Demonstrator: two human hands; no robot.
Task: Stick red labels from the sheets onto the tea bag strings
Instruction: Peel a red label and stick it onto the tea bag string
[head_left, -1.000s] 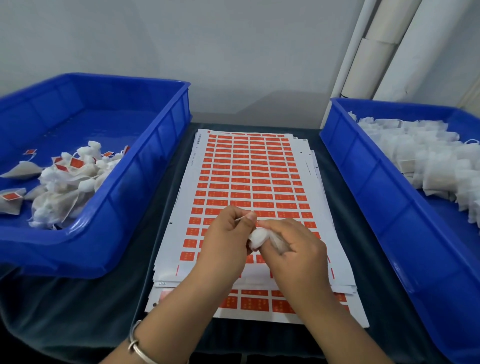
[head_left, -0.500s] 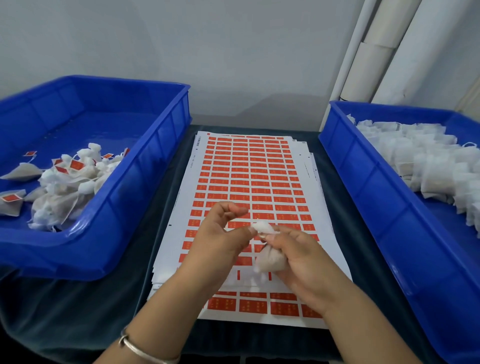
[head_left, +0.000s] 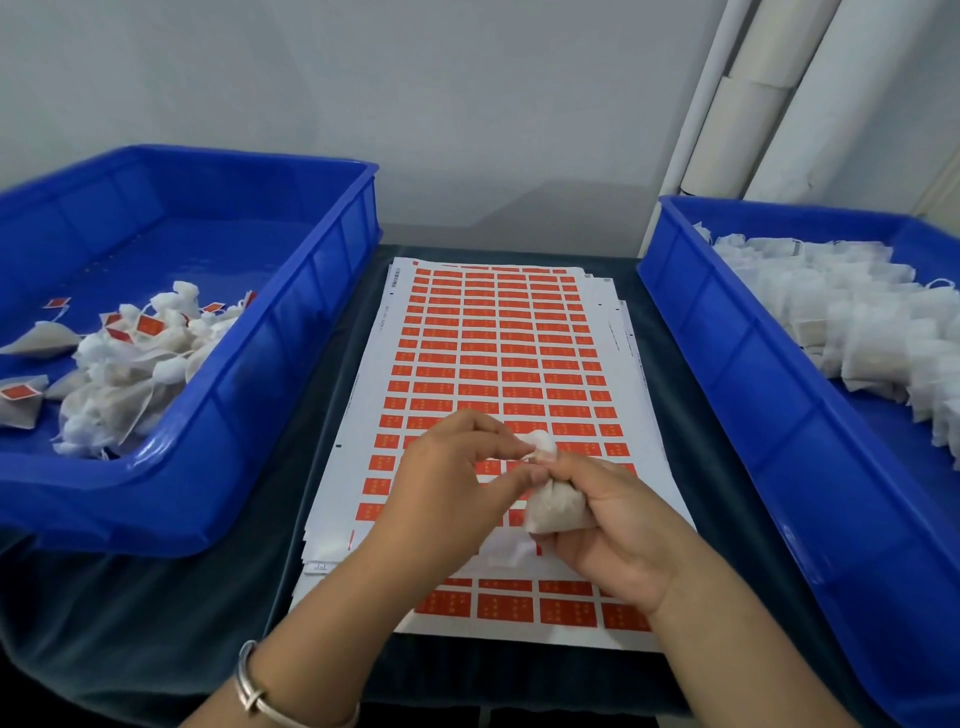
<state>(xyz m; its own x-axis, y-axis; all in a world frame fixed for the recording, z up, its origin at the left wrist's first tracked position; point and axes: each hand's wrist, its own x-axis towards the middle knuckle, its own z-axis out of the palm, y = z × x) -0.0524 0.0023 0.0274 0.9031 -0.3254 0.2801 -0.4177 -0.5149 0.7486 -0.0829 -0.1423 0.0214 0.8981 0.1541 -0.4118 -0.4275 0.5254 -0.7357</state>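
Item: one tea bag (head_left: 558, 506), white mesh pouch with pale filling, held low and right of centre in the frame, above the near end of the label sheets (head_left: 498, 358). Right hand (head_left: 618, 530): fingers curled round the pouch body, gathered neck pointing up and left. Left hand (head_left: 457, 473): thumb and forefinger pinched together at the bunched top of the bag (head_left: 543, 444); the string itself is too fine to make out, so whether it is pinched cannot be told for certain. Label sheets: a stack in the middle of the frame on a dark cloth (head_left: 156, 613), rows of red labels (head_left: 483, 387), with white gaps in the near rows under the hands where labels appear to be gone. Left crate (head_left: 249, 415), blue, left side of frame: bags carrying red tags, judged finished. Right crate (head_left: 737, 374), blue, right side of frame: heap of plain white bags, judged the supply. Step in hand, as judged: freeing the string from the neck before labelling. Handling notes: keep the pouch grip light, as mesh crushes easily; draw the string out straight and taut; peel a label from the nearest full row; fold it squarely over the string end so both sticky halves meet, avoiding the mesh.
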